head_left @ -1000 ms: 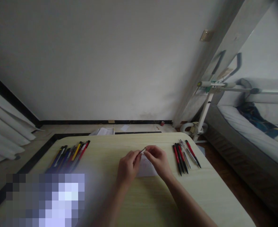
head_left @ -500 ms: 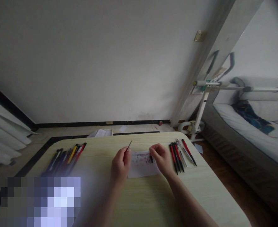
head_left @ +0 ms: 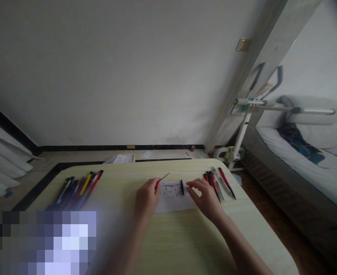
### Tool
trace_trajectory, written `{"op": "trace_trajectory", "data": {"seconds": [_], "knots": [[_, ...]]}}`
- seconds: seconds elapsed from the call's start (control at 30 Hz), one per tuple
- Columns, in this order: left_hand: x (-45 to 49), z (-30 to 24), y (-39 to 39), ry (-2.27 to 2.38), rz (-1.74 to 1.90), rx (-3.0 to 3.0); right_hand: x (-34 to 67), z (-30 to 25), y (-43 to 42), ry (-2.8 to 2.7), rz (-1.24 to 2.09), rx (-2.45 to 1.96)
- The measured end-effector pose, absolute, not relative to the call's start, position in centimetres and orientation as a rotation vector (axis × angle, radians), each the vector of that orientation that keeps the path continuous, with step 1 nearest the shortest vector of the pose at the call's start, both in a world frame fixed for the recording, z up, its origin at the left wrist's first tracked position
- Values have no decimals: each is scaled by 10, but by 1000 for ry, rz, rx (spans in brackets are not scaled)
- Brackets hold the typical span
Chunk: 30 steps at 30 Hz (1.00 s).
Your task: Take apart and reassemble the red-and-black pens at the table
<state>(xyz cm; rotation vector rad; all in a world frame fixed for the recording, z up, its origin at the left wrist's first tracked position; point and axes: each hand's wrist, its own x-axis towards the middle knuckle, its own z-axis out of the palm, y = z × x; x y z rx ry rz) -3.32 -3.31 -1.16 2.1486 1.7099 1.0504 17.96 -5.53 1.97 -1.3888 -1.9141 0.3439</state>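
Note:
My left hand (head_left: pixel 148 196) is closed on a thin dark pen refill (head_left: pixel 164 176), whose tip points up and to the right. Beneath and between the hands lies a white sheet of paper (head_left: pixel 171 206) covered with dark and reddish scribbles. A short black pen piece (head_left: pixel 182 187), perhaps a barrel or cap, rests on the paper's upper part. Just right of it is my right hand (head_left: pixel 205 196), its fingers apart and nothing visible between them.
Several red-and-black and silver pens (head_left: pixel 227 183) lie on the table's right side. A bunch of coloured pens (head_left: pixel 84 189) is spread at the left. The wooden table (head_left: pixel 174 244) stands before a wall; exercise equipment (head_left: pixel 241 137) and a sofa (head_left: pixel 285 179) are at the right.
My right hand has let go of the black pen piece, leaving it on the paper, and moved right with its fingers parting. In my left hand the refill has tilted further to the right.

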Motion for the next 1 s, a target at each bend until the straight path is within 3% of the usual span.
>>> {"op": "trace_trajectory", "data": {"seconds": [0.27, 0.7, 1.0], "knots": [[-30, -14, -31, 1794, 857, 2255, 183, 10, -84, -2170, -8, -1595], [-23, -12, -30, 1948, 519, 2385, 189, 16, -95, -2401, 1, -1568], [-21, -13, -30, 1983, 502, 2412, 194, 20, -97, -2474, 11, -1507]]}}
